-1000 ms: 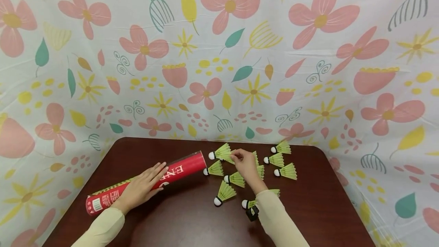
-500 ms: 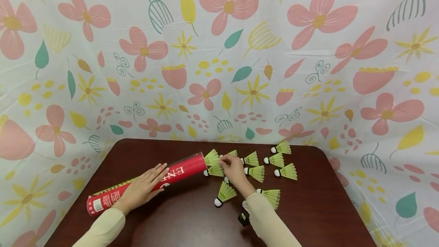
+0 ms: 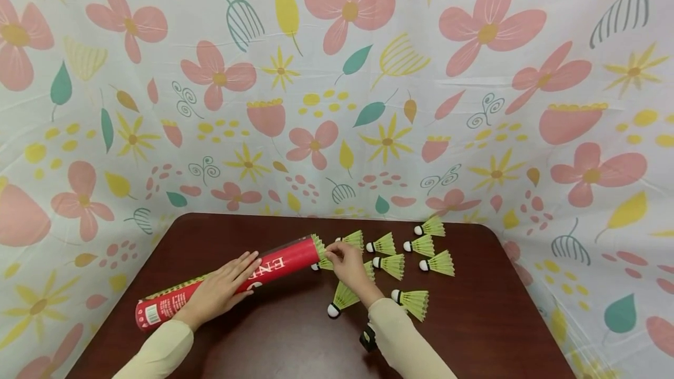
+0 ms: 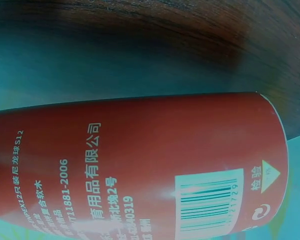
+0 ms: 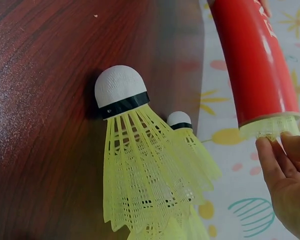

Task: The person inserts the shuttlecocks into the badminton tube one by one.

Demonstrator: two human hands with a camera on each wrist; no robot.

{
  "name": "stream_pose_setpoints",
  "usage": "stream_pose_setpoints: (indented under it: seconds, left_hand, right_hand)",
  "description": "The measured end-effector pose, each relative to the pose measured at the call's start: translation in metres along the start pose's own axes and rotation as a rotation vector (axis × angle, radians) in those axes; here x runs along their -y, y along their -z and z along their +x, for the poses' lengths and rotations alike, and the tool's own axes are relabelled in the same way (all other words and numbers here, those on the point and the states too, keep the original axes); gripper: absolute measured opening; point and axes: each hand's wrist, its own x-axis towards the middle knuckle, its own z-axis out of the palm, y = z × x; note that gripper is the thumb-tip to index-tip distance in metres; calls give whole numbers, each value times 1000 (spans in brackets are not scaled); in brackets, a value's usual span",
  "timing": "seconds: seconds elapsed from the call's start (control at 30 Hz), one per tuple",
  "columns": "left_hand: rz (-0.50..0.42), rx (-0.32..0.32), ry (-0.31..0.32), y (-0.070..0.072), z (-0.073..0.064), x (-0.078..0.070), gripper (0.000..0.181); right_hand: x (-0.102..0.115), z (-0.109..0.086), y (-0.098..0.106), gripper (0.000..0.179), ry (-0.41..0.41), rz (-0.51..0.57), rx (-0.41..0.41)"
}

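Observation:
A red shuttlecock tube (image 3: 291, 261) lies slantwise on the table, its right end open. My left hand (image 3: 220, 292) rests over its middle, fingers stretched out along the top and thumb at the near side. In the left wrist view the tube's barcode end (image 4: 210, 200) shows. At the open end my right hand (image 3: 351, 266) pinches a yellow-green shuttlecock (image 5: 250, 131) by its skirt rim between thumb and fingers. Most of that shuttlecock is inside the tube, with only the skirt's edge sticking out. Below the right hand lies another shuttlecock (image 3: 339, 300), partly covered by it.
Several more shuttlecocks lie on the dark wooden table (image 3: 284, 344) to the right, among them one (image 3: 411, 302) beside the right sleeve and one (image 3: 438, 263) farther right. A floral cloth (image 3: 326, 104) hangs behind the table. A black wrist camera (image 3: 368, 339) sits under the right sleeve.
My right hand has moved left, bringing the shuttlecock from the back of the group to the tube and into its open end. The left hand stays on the tube.

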Motion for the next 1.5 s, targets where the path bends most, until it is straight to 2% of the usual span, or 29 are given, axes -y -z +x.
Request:
stream_pose_setpoints:
  seconds: [0.23,0.37,0.6,0.9,1.0,1.2,1.5]
  left_hand:
    - [2,-52,-33,-2,1,-2,67]
    - [4,-25,-25,-4,1,0,68]
    - [3,14,-17,-1,2,-2,69]
    - [3,42,-3,-2,-3,-2,76]
    - [-10,33,-11,-3,-4,-1,81]
    - [-13,-6,-24,-3,-3,0,75]
    - [-13,34,36,3,-5,1,72]
  right_hand:
    - [3,-1,-4,6,2,19,25]
    - [4,1,-5,7,32,3,42]
    - [4,2,-4,10,49,-23,138]
    - [3,1,-4,10,28,-58,217]
    - [3,2,-4,11,39,-77,223]
    - [5,4,1,11,76,-82,216]
    - [2,11,17,16,-36,-54,201]
